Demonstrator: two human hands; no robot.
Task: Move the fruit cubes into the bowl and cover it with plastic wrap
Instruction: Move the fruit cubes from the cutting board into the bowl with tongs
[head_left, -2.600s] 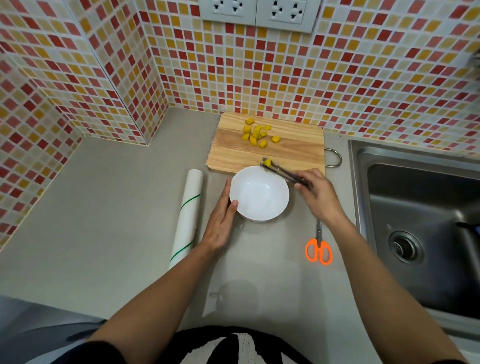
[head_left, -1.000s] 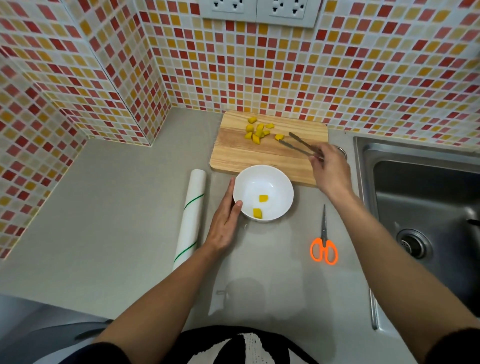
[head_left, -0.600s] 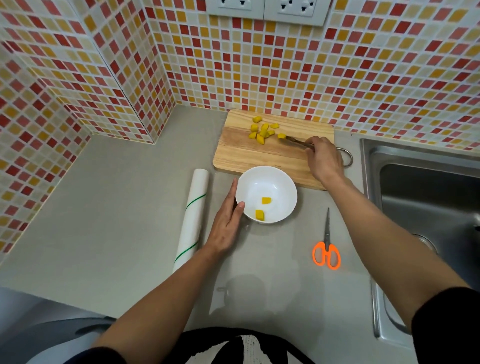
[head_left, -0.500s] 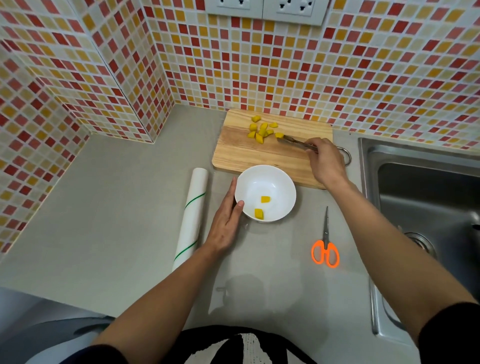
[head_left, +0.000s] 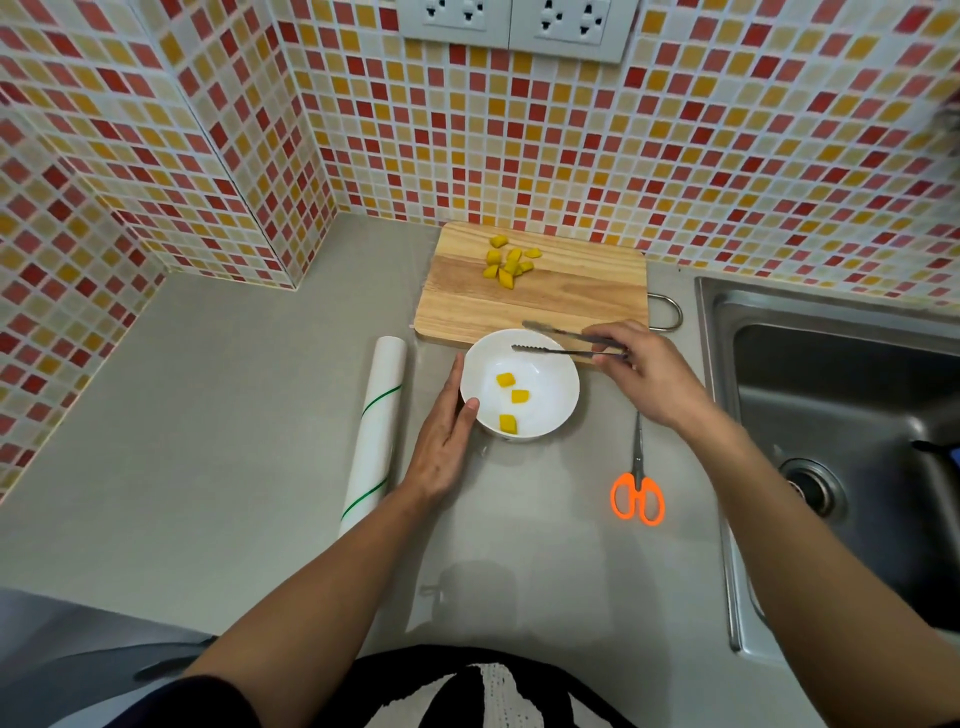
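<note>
A white bowl (head_left: 550, 410) stands on the grey counter and holds three yellow fruit cubes (head_left: 512, 396). Several more fruit cubes (head_left: 506, 264) lie in a cluster at the far left of the wooden cutting board (head_left: 571, 291). My left hand (head_left: 444, 441) rests flat on the counter, thumb against the bowl's left rim. My right hand (head_left: 647, 371) grips metal tongs (head_left: 558, 342), whose parted, empty tips hover over the bowl's far rim. A white roll of plastic wrap (head_left: 375, 434) lies left of my left hand.
Orange-handled scissors (head_left: 638, 488) lie on the counter right of the bowl. A steel sink (head_left: 852, 436) fills the right side. Mosaic-tiled walls close the back and left, with power sockets (head_left: 514, 23) above the board.
My right hand brought the tongs back from the cube pile to over the bowl. A third cube now lies in the bowl and the tongs are empty. My left hand stayed put.
</note>
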